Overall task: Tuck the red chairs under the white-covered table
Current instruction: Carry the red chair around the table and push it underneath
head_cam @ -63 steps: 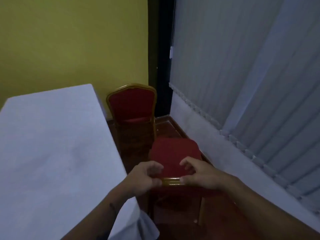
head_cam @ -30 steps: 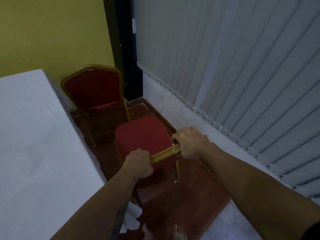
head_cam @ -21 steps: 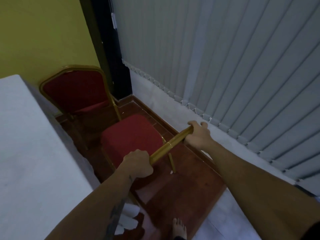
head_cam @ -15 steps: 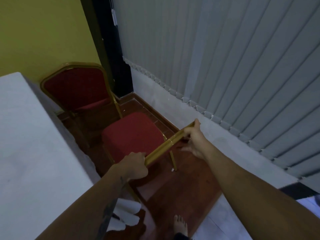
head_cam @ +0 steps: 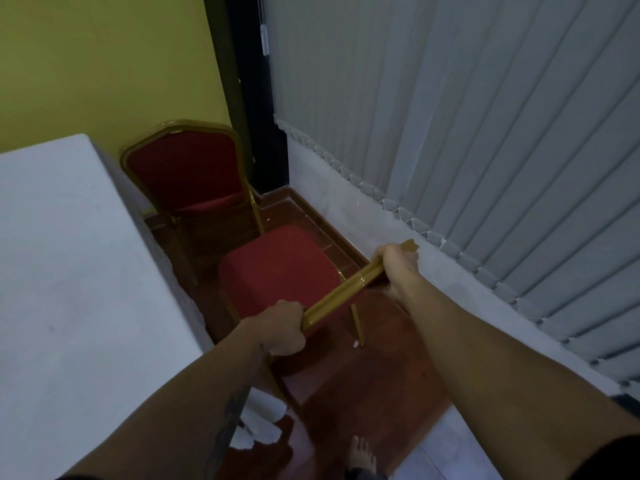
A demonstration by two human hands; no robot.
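Observation:
A red chair (head_cam: 277,268) with a gold frame stands beside the right edge of the white-covered table (head_cam: 69,271), its seat pointing toward the table. My left hand (head_cam: 282,327) grips the near end of its gold top rail. My right hand (head_cam: 398,263) grips the far end of the same rail. A second red chair (head_cam: 187,174) stands further back by the table's far corner, its backrest upright and its seat partly hidden by the tablecloth.
Grey vertical blinds (head_cam: 467,133) and a low grey ledge (head_cam: 398,244) run along the right. A yellow wall (head_cam: 104,64) closes the back. The brown tiled floor (head_cam: 363,393) forms a narrow strip between table and ledge. A bare foot (head_cam: 362,457) is at the bottom.
Both hands stayed on the near chair's top rail as the chair swung round from facing away to facing the table. My right hand closed on the rail's far end.

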